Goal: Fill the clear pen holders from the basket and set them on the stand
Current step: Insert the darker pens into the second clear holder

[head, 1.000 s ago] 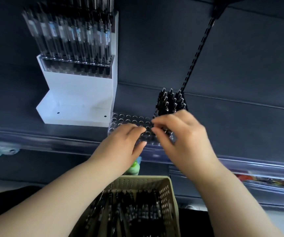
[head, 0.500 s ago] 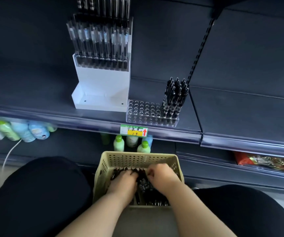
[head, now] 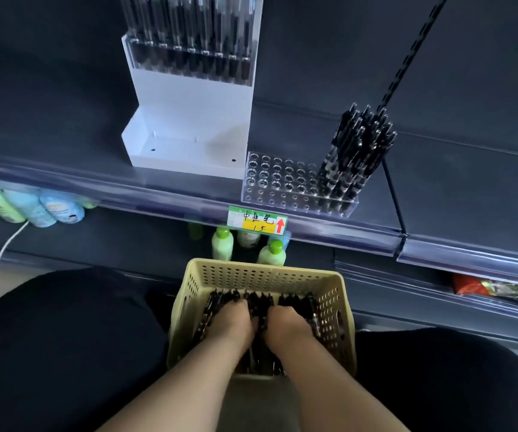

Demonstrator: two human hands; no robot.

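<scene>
The step in hand is gathering: the left hand [head: 232,321] and right hand [head: 290,322] sit side by side in the basket [head: 264,271], fingers dug down among the pens [head: 298,302], so I cannot tell whether either grips any. The holder [head: 282,185] stands on the shelf [head: 64,169] just right of the stand [head: 189,113], with pens upright only at its right end. Next, I judge, a small bunch must be lifted out and dropped one to a hole before the holder goes onto the stand's lower step.
</scene>
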